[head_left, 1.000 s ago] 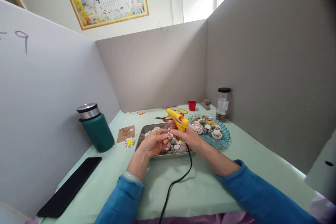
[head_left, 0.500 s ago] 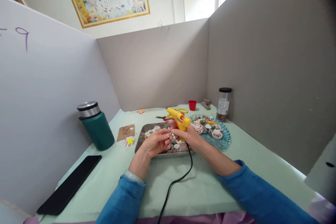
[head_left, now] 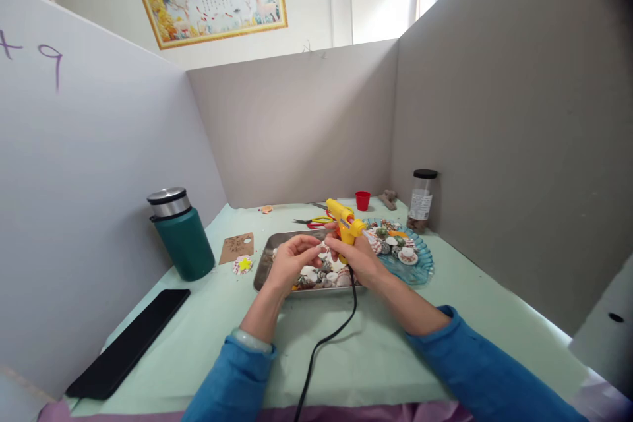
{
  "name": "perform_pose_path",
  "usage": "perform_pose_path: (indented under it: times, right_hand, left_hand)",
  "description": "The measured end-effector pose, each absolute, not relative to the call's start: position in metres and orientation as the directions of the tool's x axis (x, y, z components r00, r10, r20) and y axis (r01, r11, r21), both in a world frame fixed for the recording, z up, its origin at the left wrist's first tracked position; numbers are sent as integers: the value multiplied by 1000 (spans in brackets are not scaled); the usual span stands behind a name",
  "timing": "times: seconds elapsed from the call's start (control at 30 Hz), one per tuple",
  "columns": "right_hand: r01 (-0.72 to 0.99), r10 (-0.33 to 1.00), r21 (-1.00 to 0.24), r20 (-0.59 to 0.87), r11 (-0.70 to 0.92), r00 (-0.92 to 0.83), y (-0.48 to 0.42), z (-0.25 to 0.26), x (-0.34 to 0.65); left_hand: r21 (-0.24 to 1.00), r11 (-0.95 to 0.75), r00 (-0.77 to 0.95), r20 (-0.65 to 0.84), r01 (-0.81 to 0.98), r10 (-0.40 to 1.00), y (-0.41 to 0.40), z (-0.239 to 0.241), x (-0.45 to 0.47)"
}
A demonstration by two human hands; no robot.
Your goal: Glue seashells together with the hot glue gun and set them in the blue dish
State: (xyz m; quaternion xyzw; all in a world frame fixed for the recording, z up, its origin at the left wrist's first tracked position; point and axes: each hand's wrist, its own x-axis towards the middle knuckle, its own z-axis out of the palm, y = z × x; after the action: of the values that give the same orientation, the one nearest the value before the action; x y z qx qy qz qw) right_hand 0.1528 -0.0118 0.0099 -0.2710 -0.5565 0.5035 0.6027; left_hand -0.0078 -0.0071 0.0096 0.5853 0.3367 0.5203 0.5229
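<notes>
My right hand (head_left: 360, 258) grips a yellow glue gun (head_left: 345, 222) by its handle, nozzle pointing back left, its black cord (head_left: 326, 339) trailing toward me. My left hand (head_left: 291, 261) pinches a small shell (head_left: 322, 252) just left of the gun. Both hands hover over a metal tray (head_left: 271, 249) holding several shells and stones. A blue glass dish (head_left: 421, 262) with more patterned shells sits to the right of the tray.
A green flask (head_left: 180, 235) stands at the left, a black phone (head_left: 130, 343) nearer me. A brown card (head_left: 237, 247), a small flower piece (head_left: 242, 265), scissors (head_left: 313, 221), a red cup (head_left: 362, 200) and a jar (head_left: 421, 199) lie around. Grey partitions enclose the table.
The hands have risen slightly and the glue gun shifted a little right and back. The view tilted and moved slightly; the left fingers closed tighter on the shell.
</notes>
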Motion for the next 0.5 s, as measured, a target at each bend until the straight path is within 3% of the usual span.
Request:
perform_pose_path:
  times: [0.33, 0.5]
  right_hand:
    - [-279, 899, -879, 427, 387, -100, -6, 4, 153]
    - [-156, 883, -874, 469, 460, -27, -6, 4, 161]
  left_hand:
    - [952, -300, 89, 305, -61, 948, -7, 8, -8]
    - [930, -354, 34, 358, -97, 933, -6, 10, -10]
